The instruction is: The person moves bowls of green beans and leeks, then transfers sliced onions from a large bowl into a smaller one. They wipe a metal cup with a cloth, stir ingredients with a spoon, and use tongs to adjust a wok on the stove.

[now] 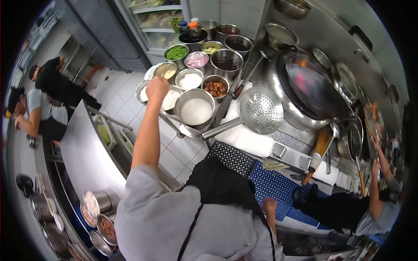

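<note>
My left hand (157,89) reaches over the seasoning bowls, its fingers closed on a slim spoon-like utensil. The end of that utensil dips into a metal bowl of pale chopped bits (167,68). Right beside it are a bowl of white powder (190,80) and another white-filled bowl (171,100). A larger pot of whitish liquid (194,109) stands nearer to me. Low at my side hangs my right hand (269,205), fingers curled in with nothing visible in them. A perforated strainer ladle (261,110) rests between the bowls and the wok (305,91), and no hand touches it.
Bowls of chopped greens (176,52), sliced pink onion (197,59) and dark sauce (227,60) crowd the cart. A bamboo brush (321,143) lies by the stove. One co-worker (374,204) works at the right; two people (48,95) are at the far left.
</note>
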`<state>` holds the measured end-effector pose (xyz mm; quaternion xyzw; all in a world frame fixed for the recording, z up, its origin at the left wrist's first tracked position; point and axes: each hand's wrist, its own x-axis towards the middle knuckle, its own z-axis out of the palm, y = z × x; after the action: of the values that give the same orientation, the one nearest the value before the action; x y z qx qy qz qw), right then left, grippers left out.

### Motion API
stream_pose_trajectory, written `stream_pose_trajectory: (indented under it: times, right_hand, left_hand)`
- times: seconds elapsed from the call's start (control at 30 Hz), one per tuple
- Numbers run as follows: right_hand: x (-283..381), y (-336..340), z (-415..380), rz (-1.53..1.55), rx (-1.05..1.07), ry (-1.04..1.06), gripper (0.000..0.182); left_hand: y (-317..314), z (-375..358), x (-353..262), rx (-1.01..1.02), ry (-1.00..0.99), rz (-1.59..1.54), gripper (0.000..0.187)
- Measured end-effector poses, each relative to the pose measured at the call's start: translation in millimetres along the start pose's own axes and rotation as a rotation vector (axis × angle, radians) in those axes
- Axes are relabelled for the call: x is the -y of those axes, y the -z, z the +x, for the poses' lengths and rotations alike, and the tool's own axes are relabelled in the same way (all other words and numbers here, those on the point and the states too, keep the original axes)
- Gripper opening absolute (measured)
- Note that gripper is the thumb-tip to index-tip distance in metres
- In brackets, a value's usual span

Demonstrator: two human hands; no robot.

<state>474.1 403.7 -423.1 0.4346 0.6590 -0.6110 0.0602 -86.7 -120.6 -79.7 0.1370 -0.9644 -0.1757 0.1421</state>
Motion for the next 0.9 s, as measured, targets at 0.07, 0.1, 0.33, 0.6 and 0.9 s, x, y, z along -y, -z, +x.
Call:
stream_pose_trajectory:
  times: [0.07,0.1,0.33,0.6,0.9]
  right_hand:
    - [47,-22,-8,-0.067,-0.102,-0.102,0.01]
    - [53,-28,-10,-0.085,-0.126,-0.11,0.011]
    - [97,-39,-13,0.059,-0.141,-0.234,0.013]
    - [181,-33,47,0.401,-0.316,-0.174,0.062]
    - [189,-13,36,0.172,-0.02,-0.029,0.03]
  left_hand:
    - [-13,20,10,0.027,-0.039,0.077,0.031]
    - [-15,24,10,0.051,-0.054,0.116,0.031]
    - [-16,22,23,0.027,-0.154,0.292,0.031]
    - [81,-90,-85,0.868,-0.516,-0.786,0.031]
    - [-131,-356,-160,1.94,-0.614,-0.456,0.042]
